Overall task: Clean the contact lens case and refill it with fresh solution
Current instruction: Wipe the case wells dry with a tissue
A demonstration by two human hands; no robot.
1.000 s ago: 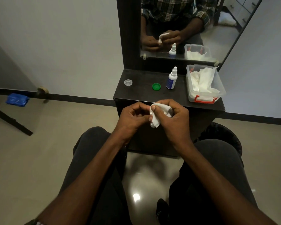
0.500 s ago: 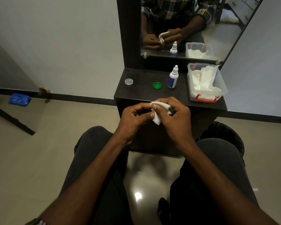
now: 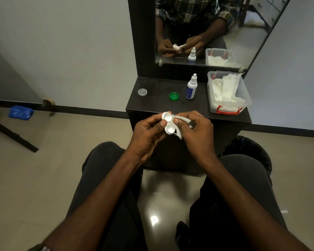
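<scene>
White lens case [image 3: 168,123], wells bare, pinched by left hand [image 3: 149,131]; right hand [image 3: 198,131] grips tissue [image 3: 184,122].

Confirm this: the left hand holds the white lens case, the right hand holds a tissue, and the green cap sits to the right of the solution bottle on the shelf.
One thing is wrong. In the head view the green cap sits to the left of the solution bottle, not the right. The rest stands: the left hand holds the white lens case, the right hand a tissue.

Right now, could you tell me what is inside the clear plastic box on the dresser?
The clear plastic box holds crumpled white tissues, one sticking up past the rim. Whatever lies beneath them is covered.
</scene>
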